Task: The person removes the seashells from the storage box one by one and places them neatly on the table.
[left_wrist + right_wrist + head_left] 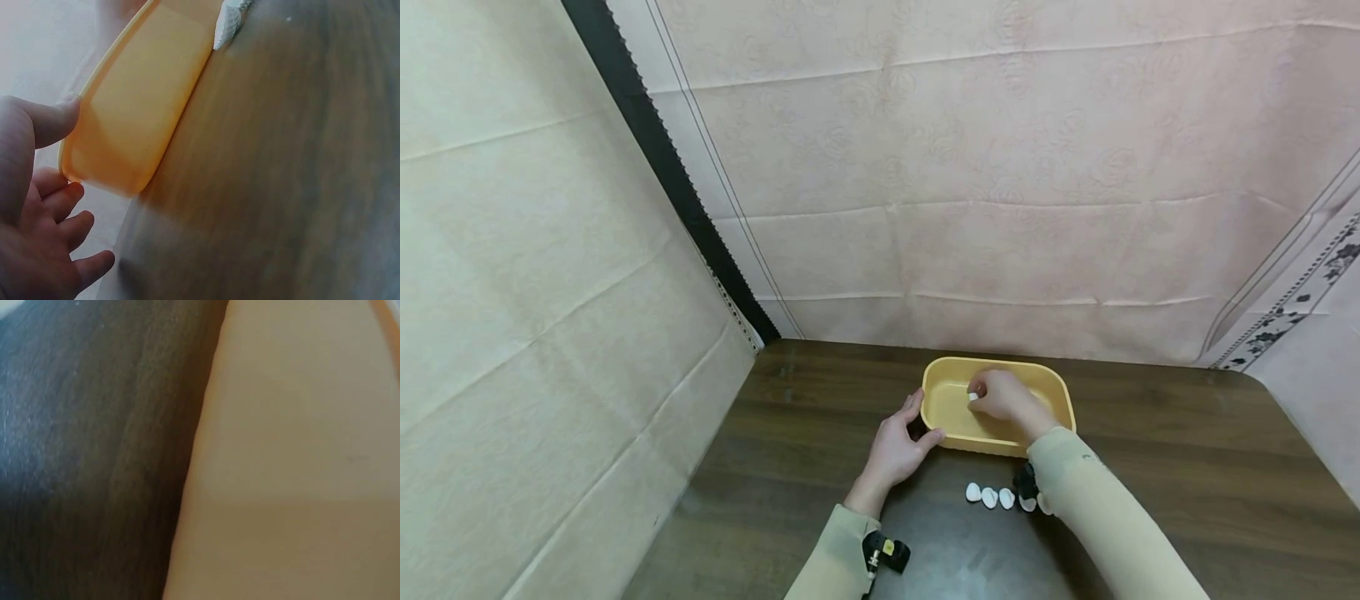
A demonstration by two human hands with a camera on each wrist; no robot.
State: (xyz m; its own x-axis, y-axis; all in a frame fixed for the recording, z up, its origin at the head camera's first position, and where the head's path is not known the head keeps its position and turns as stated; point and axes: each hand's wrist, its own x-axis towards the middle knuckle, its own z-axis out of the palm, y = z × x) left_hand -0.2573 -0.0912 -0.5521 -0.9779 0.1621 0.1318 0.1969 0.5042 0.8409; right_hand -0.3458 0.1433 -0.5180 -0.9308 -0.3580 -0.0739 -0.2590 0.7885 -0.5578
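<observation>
A yellow rectangular tub [955, 442] stands on the wooden table near its back edge. My left hand [895, 446] holds the tub's left end, thumb and fingers either side of the near corner; the left wrist view shows the thumb against the wall and the other fingers spread below. Inside the tub, my right hand [1003, 396] pinches a small white shell-like piece [973, 397] between thumb and fingers. In front of the tub lies a row of several similar white pieces [989, 497], partly hidden by my right forearm. The tub's pale wall [294, 437] fills much of the right wrist view.
The brown table [820, 408] meets a pale patterned cloth wall [970, 167] right behind the tub. More cloth hangs on the left [550, 333] and right. Black wrist cameras [887, 550] sit on both sleeves.
</observation>
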